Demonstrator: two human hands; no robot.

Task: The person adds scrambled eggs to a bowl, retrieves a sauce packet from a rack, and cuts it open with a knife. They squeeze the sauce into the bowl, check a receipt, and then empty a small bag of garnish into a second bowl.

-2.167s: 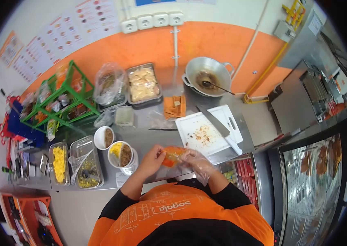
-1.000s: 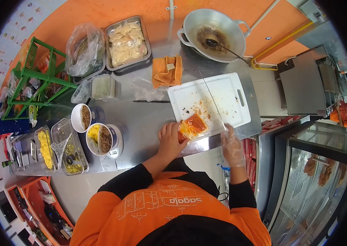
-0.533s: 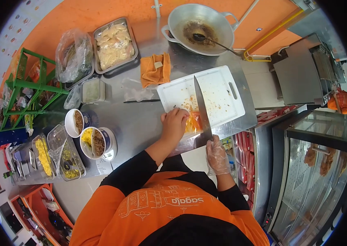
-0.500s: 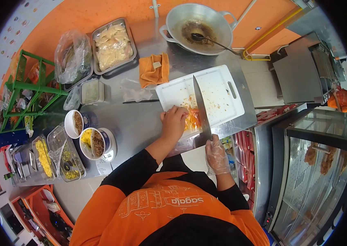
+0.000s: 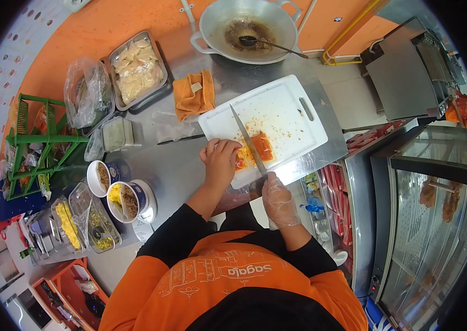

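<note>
An orange wrapped food piece [image 5: 259,148] lies on the white cutting board [image 5: 283,107] near its front edge. My left hand [image 5: 219,160] presses down on the left end of it, fingers curled. My right hand [image 5: 278,199], in a clear plastic glove, grips the handle of a long knife [image 5: 246,142]. The blade lies across the food piece, just right of my left fingers. Orange crumbs are scattered on the board around it.
A wok with a ladle [image 5: 244,30] stands behind the board, an orange cloth [image 5: 192,95] to its left. A tray of pale chips [image 5: 134,69], a green rack [image 5: 43,143], two bowls [image 5: 126,198] and filling trays [image 5: 79,223] lie left. A glass display case [image 5: 426,209] is right.
My hands laid the orange food piece on the board, my right hand picked up the knife, and the blade has come down across the piece. The view shifted slightly.
</note>
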